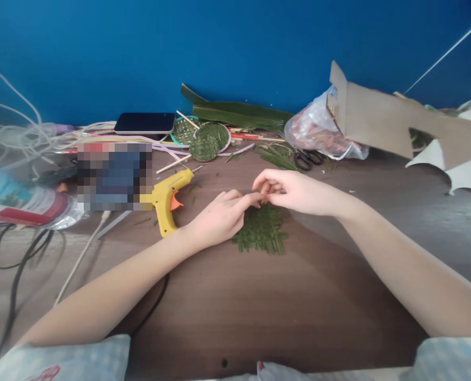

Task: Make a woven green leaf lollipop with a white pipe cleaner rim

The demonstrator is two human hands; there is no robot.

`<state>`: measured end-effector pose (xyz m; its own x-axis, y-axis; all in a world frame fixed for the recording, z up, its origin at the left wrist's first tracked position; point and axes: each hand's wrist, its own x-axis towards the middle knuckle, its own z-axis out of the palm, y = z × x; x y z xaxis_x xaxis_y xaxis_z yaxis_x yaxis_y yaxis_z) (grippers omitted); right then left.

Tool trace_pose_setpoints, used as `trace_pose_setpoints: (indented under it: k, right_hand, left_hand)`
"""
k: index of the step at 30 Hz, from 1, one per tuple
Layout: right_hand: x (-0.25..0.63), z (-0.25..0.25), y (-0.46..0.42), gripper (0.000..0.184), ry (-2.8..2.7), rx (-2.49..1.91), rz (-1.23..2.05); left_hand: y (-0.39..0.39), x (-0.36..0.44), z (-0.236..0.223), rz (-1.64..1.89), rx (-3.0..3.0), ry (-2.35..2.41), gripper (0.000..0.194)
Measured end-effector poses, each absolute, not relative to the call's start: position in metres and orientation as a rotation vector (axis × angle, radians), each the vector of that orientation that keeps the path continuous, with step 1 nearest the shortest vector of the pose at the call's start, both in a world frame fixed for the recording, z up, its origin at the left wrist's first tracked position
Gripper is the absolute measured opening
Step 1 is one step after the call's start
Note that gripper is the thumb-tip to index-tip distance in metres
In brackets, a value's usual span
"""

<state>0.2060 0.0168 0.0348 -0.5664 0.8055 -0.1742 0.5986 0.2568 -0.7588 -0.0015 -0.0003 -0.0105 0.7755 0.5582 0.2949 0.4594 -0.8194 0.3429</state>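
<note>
A small square mat woven from green leaf strips (262, 233) lies flat on the table, loose strip ends sticking out along its near and right edges. My left hand (225, 217) rests on its upper left part, fingers bent and pressed down at the far edge. From the other side my right hand (288, 191) comes in, thumb and forefinger pinched at that same edge, close against the left fingertips. The hands cover the mat's far part, so the exact strip between the fingers is hidden.
A yellow glue gun (166, 200) lies left of my left hand. Round woven leaf pieces (205, 144), black scissors (308, 159), cut leaf strips (277, 156) and a phone (145, 123) lie behind. Cut cardboard (381, 114) and a plastic bag (318, 124) stand back right; cables (19, 275) run left.
</note>
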Motion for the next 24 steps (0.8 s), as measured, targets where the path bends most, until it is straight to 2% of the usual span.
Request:
trace_pose_setpoints:
  k: [11, 18, 24]
  right_hand:
    - [0.2079, 0.0328, 0.0177, 0.024, -2.234, -1.296, 1.232]
    - [0.2099, 0.0297, 0.0202, 0.041, -2.281, -1.169, 1.293]
    - [0.2059, 0.0264, 0.0197, 0.036, -2.286, -1.141, 1.306]
  left_hand:
    - [0.0002, -0.0020, -0.0126, 0.578, 2.708, 0.790, 0.048]
    - [-0.0007, -0.0008, -0.0116, 0.549, 2.721, 0.833, 0.043]
    - [-0.0012, -0.0011, -0.0117, 0.546, 2.783, 0.864, 0.039]
